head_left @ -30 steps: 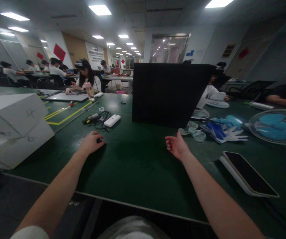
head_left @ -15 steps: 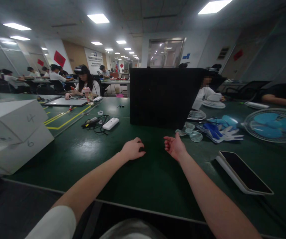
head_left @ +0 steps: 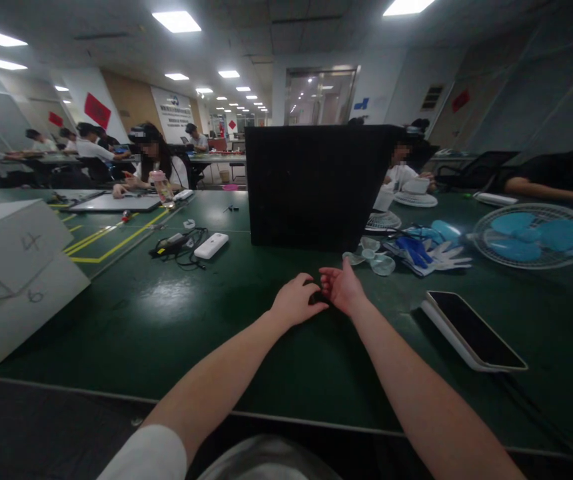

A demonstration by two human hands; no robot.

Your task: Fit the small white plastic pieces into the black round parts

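My left hand (head_left: 296, 300) is over the green table (head_left: 191, 360), palm down, fingers curved and apart, with nothing seen in it. Close by on its right, my right hand (head_left: 344, 288) is turned palm inward, thumb up and fingers loosely bent, also holding nothing visible. The fingers of both hands come near each other; I cannot tell whether they touch. Behind them stands a large black box-like panel (head_left: 311, 190). A clear fan blade piece (head_left: 371, 257) lies just beyond my right hand.
Blue-and-white gloves (head_left: 429, 255), a caged fan with blue blades (head_left: 534, 235) and a phone on a white block (head_left: 474, 330) are on the right. White boxes (head_left: 16, 287), a black cable (head_left: 179, 247) and a white power bank (head_left: 211, 246) are on the left. Several people sit beyond.
My left hand has moved right, closing most of the gap to my right hand. The right hand keeps about the same pose. The camera view has turned slightly right.
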